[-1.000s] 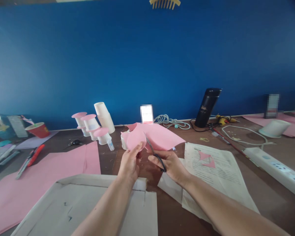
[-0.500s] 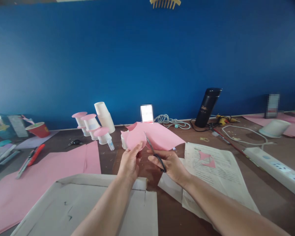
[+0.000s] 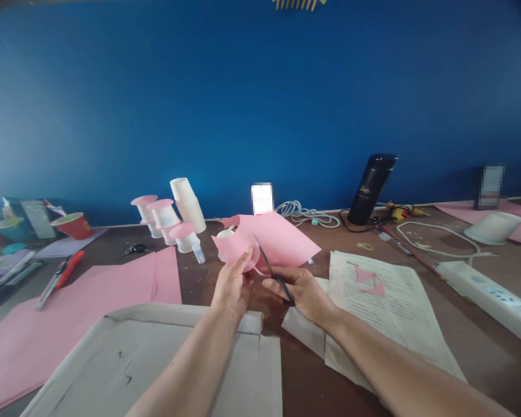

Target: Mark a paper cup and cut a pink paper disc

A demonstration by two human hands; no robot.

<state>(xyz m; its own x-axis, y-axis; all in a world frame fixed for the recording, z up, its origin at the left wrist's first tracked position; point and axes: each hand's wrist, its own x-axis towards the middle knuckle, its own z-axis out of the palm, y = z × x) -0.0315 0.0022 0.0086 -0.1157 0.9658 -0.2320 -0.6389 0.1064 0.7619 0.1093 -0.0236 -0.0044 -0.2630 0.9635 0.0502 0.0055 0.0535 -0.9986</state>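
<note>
Near the middle of the brown table, my left hand [image 3: 235, 281] pinches a large sheet of pink paper [image 3: 282, 238], its thumb on top. The sheet has a curved cut edge, and a narrow strip hangs by my fingers. My right hand [image 3: 301, 291] holds black-handled scissors [image 3: 281, 284], whose blades point up and away against the paper, just right of my left thumb. Behind the paper's left part a white paper cup [image 3: 226, 233] is partly hidden. Several paper cups topped with pink discs [image 3: 161, 215] stand to the left, beside a tilted white cup stack [image 3: 188, 205].
Left: pink sheets [image 3: 113, 284], a red utility knife [image 3: 69, 269], a red cup [image 3: 74, 226] and grey-white cardboard [image 3: 156, 353]. Right: printed paper [image 3: 391, 318] with pink scraps, a black bottle [image 3: 372, 188], a power strip [image 3: 488, 298] and cables. A lit phone [image 3: 262, 198] stands behind.
The pink paper has turned in my left hand, so its left part points outward and more of the cup behind shows. The scissors have shifted slightly. The whole view has moved a little.
</note>
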